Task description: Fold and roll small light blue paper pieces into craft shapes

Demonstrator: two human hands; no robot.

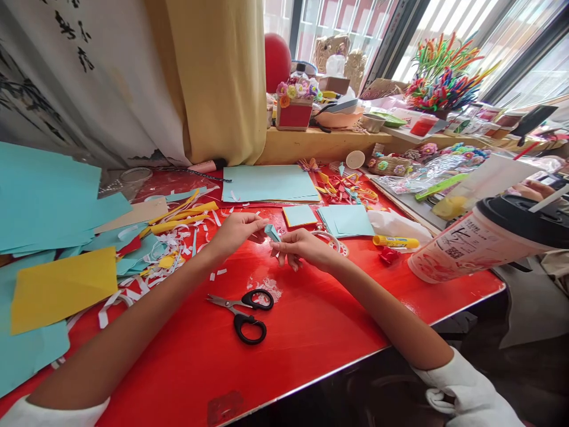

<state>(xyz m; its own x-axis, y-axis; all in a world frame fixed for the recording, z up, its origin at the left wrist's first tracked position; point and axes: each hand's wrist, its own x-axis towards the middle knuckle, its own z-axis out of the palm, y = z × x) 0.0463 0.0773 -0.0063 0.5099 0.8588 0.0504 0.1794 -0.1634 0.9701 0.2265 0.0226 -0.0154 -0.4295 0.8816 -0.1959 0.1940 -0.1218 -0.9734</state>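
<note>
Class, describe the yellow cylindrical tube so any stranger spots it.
On the glossy red table, find the large pink cup with the black lid. Left of its base lies the yellow tube, its colour unlike the adjacent white paper or red scrap.

A camera worn on the person's head looked forward and down over a red table [320, 332], its view wide and close, with the left hand [237, 232] and right hand [306, 246] within arm's reach near mid-frame. White sleeves [471, 385] entered at the lower left and lower right corners, nearest the lens. The view ran past the tabletop to a ledge [284, 145] and windows [466, 24] at upper right, while the table's near edge slanted up toward the right.
</note>
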